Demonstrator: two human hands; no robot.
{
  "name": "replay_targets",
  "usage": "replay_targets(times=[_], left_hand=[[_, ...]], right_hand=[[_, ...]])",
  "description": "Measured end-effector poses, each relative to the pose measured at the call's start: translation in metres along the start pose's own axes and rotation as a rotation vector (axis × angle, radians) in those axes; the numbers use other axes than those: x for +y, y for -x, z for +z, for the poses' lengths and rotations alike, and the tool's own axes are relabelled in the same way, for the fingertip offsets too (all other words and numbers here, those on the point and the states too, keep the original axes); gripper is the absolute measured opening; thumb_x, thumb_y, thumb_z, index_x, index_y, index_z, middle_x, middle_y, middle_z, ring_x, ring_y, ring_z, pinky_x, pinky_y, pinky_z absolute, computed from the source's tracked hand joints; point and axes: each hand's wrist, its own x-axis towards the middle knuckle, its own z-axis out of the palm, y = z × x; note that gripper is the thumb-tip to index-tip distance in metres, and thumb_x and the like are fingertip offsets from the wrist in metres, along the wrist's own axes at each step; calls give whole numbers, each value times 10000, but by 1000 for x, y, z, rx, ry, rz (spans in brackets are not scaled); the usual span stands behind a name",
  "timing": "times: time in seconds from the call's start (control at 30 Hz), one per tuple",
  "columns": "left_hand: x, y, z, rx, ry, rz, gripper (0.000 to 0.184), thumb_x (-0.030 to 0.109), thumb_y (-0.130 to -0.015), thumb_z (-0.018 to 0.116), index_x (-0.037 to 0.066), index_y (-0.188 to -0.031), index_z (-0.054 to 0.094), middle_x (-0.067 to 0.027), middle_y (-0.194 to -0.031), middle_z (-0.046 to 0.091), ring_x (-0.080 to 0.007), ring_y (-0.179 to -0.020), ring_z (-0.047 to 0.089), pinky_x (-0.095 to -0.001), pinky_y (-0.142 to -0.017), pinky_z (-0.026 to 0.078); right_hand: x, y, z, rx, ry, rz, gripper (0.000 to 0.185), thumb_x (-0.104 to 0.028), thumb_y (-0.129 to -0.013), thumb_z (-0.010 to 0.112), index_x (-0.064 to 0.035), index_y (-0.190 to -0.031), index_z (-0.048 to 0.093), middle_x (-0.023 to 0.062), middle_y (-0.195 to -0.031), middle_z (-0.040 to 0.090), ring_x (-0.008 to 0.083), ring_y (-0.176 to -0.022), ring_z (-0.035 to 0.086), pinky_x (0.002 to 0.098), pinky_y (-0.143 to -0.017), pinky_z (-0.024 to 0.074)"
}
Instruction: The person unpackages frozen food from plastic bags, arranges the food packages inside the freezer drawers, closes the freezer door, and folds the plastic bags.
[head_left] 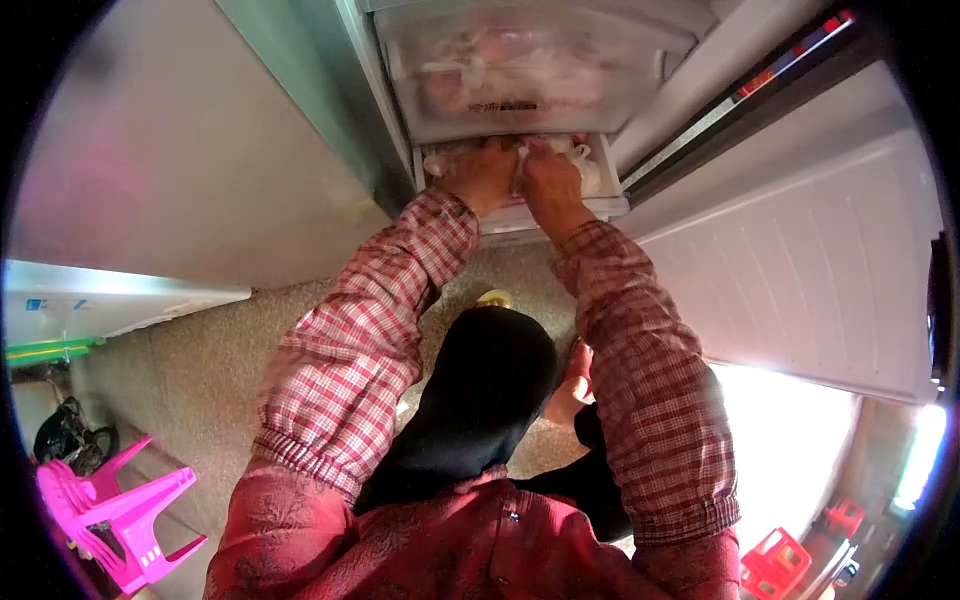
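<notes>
A low freezer drawer (603, 206) is pulled out in front of me, with white plastic bags (588, 172) inside. My left hand (480, 178) reaches into its left half, fingers bent at a white plastic bag (519, 168) between the two hands. Closed on the other side of that bag, my right hand (552, 185) is just right of the left one. The fingertips of both hands are partly hidden, and what the bag contains cannot be made out.
Above the hands is a shut translucent drawer (520, 70). An open fridge door (790, 240) spans the right, and a pale panel (190, 140) stands at left. A pink plastic stool (125, 510) is at lower left, a red plastic item (775, 563) at lower right.
</notes>
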Motion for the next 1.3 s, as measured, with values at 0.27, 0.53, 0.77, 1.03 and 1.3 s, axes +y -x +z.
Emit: replay_targets(times=[0.27, 0.53, 0.77, 1.03, 1.3], left_hand=[[27, 32, -23, 165, 31, -102, 317, 84, -796, 567, 40, -1109, 545, -154, -1026, 567, -337, -919, 582, -421, -769, 480], [21, 112, -18, 545, 8, 57, 415, 69, -731, 610, 41, -1140, 541, -137, -985, 561, -324, -942, 545, -429, -785, 462], [38, 69, 2, 347, -57, 76, 718, 359, -737, 683, 27, -1300, 386, -163, -1378, 346, -329, -1268, 330, -451, -1030, 277], [32, 51, -8, 174, -41, 76, 675, 439, -776, 638, -29, -1230, 461, -202, -1339, 392, -362, -1249, 360, -477, -1010, 298], [25, 58, 4, 214, -192, 146, 539, 304, -726, 699, -14, -1131, 539, -162, -1250, 452, -334, -1223, 369, -464, -987, 335]], right_hand=[[-5, 0, -21, -50, 29, 57, 331, -196, -718, 681, -13, -983, 601, 204, -879, 625, 328, -832, 630, 403, -683, 513], [22, -4, -73, -98, -73, 99, 359, -288, -741, 669, -70, -1027, 647, 147, -942, 649, 319, -874, 608, 412, -728, 482], [12, -12, -18, -185, 11, -104, 359, -136, -755, 647, -67, -1100, 577, 167, -941, 624, 334, -822, 614, 440, -696, 488], [12, -6, 3, 7, 18, -48, 283, -62, -739, 593, -42, -1019, 555, 163, -990, 571, 335, -783, 614, 417, -668, 514], [7, 2, 5, 85, 31, -96, 284, -53, -741, 566, -47, -1024, 590, 168, -971, 589, 342, -808, 603, 415, -674, 514]])
